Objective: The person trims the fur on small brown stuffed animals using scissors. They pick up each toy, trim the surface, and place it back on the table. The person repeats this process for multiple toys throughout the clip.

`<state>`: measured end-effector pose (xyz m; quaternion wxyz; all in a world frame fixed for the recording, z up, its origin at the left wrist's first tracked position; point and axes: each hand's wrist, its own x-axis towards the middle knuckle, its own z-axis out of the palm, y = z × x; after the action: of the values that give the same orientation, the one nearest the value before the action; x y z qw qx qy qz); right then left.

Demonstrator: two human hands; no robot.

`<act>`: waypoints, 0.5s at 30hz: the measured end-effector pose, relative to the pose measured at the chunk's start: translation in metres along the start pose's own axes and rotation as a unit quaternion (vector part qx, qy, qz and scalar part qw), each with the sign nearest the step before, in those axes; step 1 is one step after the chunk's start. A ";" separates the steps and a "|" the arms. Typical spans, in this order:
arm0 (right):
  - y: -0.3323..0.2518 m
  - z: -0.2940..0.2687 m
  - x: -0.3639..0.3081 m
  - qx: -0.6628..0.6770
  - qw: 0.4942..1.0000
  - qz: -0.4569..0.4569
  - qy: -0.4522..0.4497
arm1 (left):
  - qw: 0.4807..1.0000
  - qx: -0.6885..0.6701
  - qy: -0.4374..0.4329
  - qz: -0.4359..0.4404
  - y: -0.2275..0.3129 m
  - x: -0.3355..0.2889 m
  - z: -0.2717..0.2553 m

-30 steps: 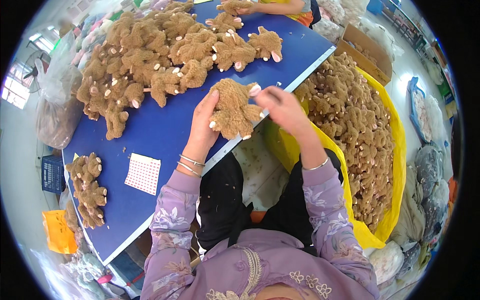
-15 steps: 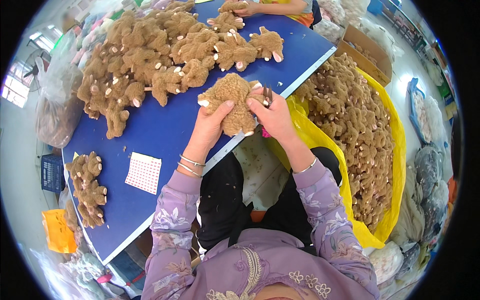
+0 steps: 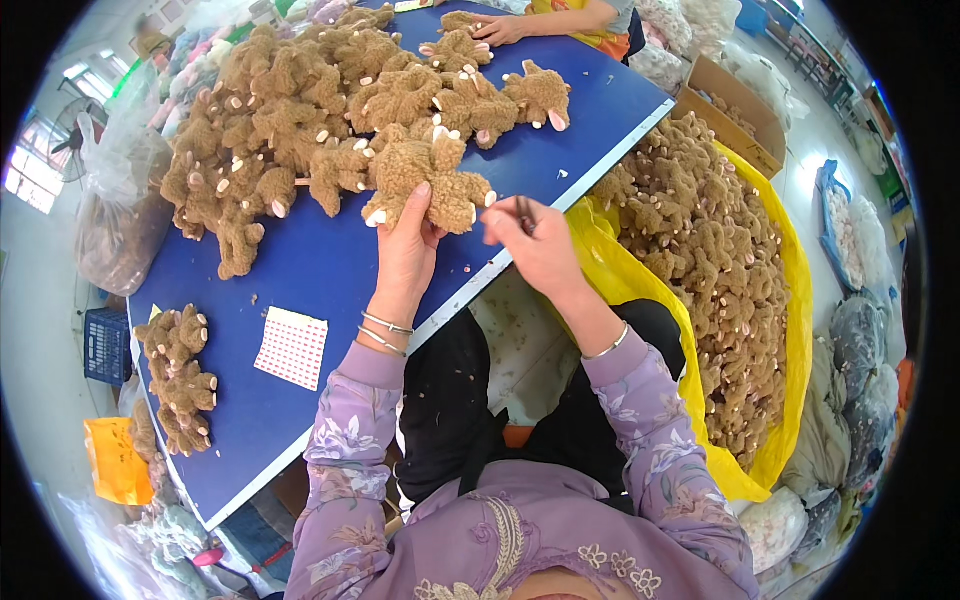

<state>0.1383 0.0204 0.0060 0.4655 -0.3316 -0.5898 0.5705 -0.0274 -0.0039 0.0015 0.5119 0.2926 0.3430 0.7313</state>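
Observation:
My left hand (image 3: 408, 250) grips a brown plush toy (image 3: 425, 185) with pale paw tips, thumb on top, above the blue table's near edge. My right hand (image 3: 535, 240) is closed just right of the toy, apart from it. A small dark tool (image 3: 524, 208) with narrow prongs sticks out of its fingers; its exact kind is hard to make out. Behind the held toy lies a big heap of similar plush toys (image 3: 290, 110), some showing pink ear linings.
A yellow sack (image 3: 790, 350) full of brown plush pieces stands at my right, with a cardboard box (image 3: 735, 115) behind it. On the blue table (image 3: 250, 430) lie a sheet of red-marked labels (image 3: 291, 347) and a few plush toys (image 3: 178, 375). A co-worker's hand (image 3: 498, 28) is across the table.
The plush toy has been turned and moved up and left in my left hand. My right hand has let go of it and drawn away slightly. The co-worker's hand has shifted.

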 end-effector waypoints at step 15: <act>-0.005 -0.002 0.004 0.163 0.978 0.112 -0.058 | 0.974 0.219 0.024 0.057 -0.019 -0.004 -0.001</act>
<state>0.1392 0.0240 0.0117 0.4115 -0.2812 -0.4739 0.7260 -0.0164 -0.0037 -0.0150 0.3845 0.3993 0.4896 0.6731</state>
